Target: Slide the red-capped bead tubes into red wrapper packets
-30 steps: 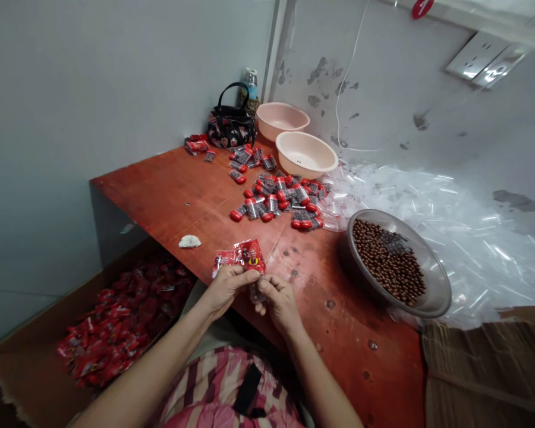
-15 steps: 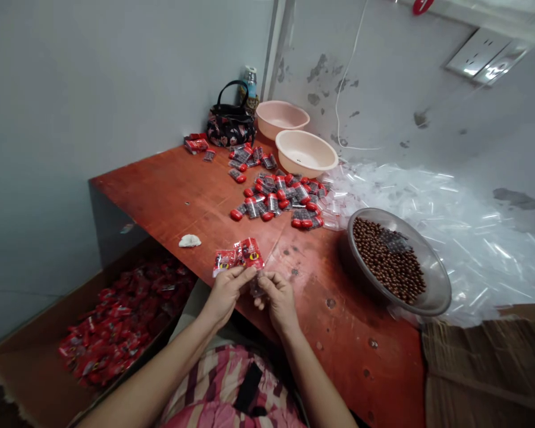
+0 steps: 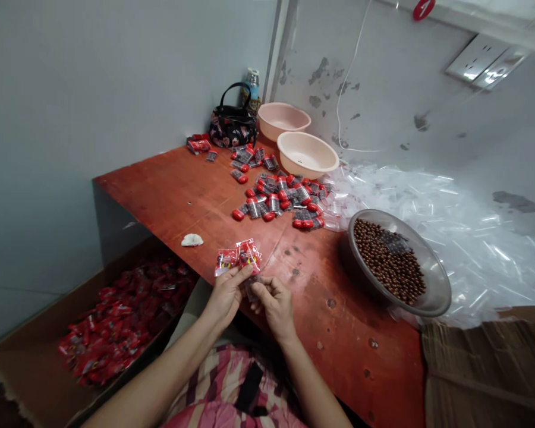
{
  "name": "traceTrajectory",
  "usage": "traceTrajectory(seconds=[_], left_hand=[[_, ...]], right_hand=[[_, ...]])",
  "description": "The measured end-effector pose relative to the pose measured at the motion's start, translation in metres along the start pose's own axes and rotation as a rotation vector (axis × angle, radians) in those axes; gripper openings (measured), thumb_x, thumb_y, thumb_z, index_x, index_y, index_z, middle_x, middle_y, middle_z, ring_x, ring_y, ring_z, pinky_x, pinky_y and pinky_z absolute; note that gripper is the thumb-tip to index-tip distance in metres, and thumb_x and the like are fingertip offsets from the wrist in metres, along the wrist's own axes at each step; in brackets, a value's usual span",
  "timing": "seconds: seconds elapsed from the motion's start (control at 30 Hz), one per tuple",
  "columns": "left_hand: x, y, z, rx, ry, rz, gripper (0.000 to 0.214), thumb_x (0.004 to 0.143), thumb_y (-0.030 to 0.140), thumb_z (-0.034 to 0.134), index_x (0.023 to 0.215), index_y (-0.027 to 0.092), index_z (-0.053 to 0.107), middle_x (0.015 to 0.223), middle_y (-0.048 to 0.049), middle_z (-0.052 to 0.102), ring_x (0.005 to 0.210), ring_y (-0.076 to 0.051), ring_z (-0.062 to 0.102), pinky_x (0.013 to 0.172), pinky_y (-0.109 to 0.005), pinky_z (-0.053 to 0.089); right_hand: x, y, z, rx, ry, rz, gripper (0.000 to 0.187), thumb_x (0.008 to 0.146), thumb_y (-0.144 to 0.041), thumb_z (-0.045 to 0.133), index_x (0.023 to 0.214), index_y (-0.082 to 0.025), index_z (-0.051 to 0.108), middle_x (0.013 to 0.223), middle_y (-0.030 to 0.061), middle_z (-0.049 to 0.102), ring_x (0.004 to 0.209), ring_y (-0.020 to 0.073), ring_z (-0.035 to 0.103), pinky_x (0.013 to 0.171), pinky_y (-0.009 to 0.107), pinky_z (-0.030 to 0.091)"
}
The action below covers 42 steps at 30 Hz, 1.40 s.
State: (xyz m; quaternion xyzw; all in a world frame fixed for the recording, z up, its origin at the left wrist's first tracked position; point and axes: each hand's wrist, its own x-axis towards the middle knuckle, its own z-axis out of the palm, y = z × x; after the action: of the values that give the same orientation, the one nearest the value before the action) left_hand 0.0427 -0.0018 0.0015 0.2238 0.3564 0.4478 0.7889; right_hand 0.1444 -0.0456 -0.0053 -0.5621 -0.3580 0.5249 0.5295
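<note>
The left hand (image 3: 225, 295) pinches red foil packets (image 3: 238, 257), right-hand fingers (image 3: 267, 288) pinch a clear sachet (image 3: 252, 289); filled sachets (image 3: 271, 202) lie at twelve o'clock, many brown beads (image 3: 389, 260) left at two, in a steel bowl (image 3: 434, 285).

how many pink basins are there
2: one pink plastic basin at the far corner of the table, a second pink plastic basin just in front of it; neither looks hidden.
</note>
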Motion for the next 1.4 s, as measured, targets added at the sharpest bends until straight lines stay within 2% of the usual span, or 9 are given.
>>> traceTrajectory(seconds=[0.13,0.33,0.53,0.6,0.73,0.83,1.07,1.3,1.4], left_hand=[[-0.001,-0.003,-0.003,-0.039,-0.008,-0.019,0.016,0.068,0.026,0.064,0.068,0.011,0.060,0.058,-0.0009,0.060,0.049,-0.011,0.054,0.047,-0.024,0.045],[-0.004,0.000,-0.004,0.023,-0.109,-0.004,0.017,0.073,0.026,0.058,0.066,0.011,0.059,0.057,-0.0023,0.059,0.045,-0.013,0.053,0.044,-0.027,0.043],[0.000,0.002,-0.002,-0.037,0.001,-0.025,0.011,0.069,0.021,0.063,0.072,0.011,0.062,0.067,-0.0035,0.064,0.060,-0.012,0.057,0.058,-0.023,0.046],[0.000,0.001,-0.001,-0.021,0.005,-0.027,0.012,0.068,0.022,0.064,0.071,0.011,0.062,0.065,-0.0029,0.064,0.057,-0.012,0.057,0.055,-0.023,0.046],[-0.002,0.002,-0.003,0.065,-0.110,-0.040,0.020,0.071,0.029,0.060,0.063,0.011,0.060,0.052,-0.0032,0.060,0.043,-0.015,0.054,0.044,-0.028,0.044],[-0.003,0.008,-0.008,0.114,-0.169,-0.090,0.024,0.071,0.032,0.059,0.062,0.010,0.062,0.050,-0.0052,0.060,0.041,-0.017,0.055,0.044,-0.030,0.043],[0.000,0.009,-0.001,0.109,0.006,-0.035,0.018,0.062,0.025,0.068,0.069,0.009,0.065,0.063,-0.0057,0.065,0.059,-0.016,0.060,0.059,-0.026,0.046],[-0.011,-0.007,0.003,0.139,-0.142,-0.027,0.028,0.072,0.033,0.058,0.056,0.011,0.058,0.047,-0.0030,0.056,0.041,-0.013,0.050,0.043,-0.026,0.041],[-0.011,-0.001,0.002,0.131,-0.150,-0.050,0.027,0.072,0.033,0.058,0.057,0.011,0.058,0.047,-0.0021,0.055,0.040,-0.012,0.049,0.043,-0.026,0.041]], right_hand=[[0.000,0.000,-0.004,-0.078,0.038,-0.080,0.020,0.073,-0.034,0.061,0.082,-0.016,0.059,0.054,-0.0028,0.056,0.043,0.0078,0.049,0.042,0.018,0.040],[0.004,0.003,-0.002,0.109,0.005,0.066,0.023,0.075,-0.037,0.057,0.077,-0.014,0.055,0.047,-0.0042,0.053,0.033,0.0058,0.043,0.033,0.015,0.033],[-0.002,-0.001,-0.006,-0.317,0.061,-0.219,0.020,0.073,-0.033,0.060,0.086,-0.018,0.062,0.074,0.0046,0.064,0.062,0.0138,0.056,0.059,0.025,0.047],[-0.002,-0.001,-0.008,-0.351,0.077,-0.255,0.021,0.072,-0.034,0.061,0.086,-0.019,0.063,0.077,0.0054,0.064,0.066,0.0152,0.057,0.062,0.026,0.047],[-0.002,0.002,-0.004,-0.053,0.042,-0.038,0.021,0.076,-0.037,0.055,0.079,-0.017,0.057,0.052,-0.0025,0.056,0.038,0.0078,0.046,0.036,0.018,0.037],[-0.004,0.001,0.001,0.073,0.010,0.056,0.024,0.075,-0.039,0.056,0.074,-0.015,0.053,0.044,-0.0053,0.051,0.030,0.0052,0.040,0.031,0.015,0.031],[-0.009,-0.008,-0.005,-0.301,0.054,-0.236,0.017,0.073,-0.032,0.060,0.083,-0.019,0.062,0.066,0.0019,0.061,0.055,0.0122,0.054,0.052,0.022,0.044],[-0.001,0.001,0.000,0.170,0.065,0.065,0.024,0.072,-0.037,0.060,0.070,-0.015,0.053,0.043,-0.0053,0.052,0.028,0.0046,0.039,0.028,0.014,0.029],[0.000,0.004,0.001,0.283,0.025,0.100,0.023,0.071,-0.035,0.062,0.071,-0.014,0.053,0.044,-0.0041,0.055,0.030,0.0055,0.045,0.031,0.014,0.034]])
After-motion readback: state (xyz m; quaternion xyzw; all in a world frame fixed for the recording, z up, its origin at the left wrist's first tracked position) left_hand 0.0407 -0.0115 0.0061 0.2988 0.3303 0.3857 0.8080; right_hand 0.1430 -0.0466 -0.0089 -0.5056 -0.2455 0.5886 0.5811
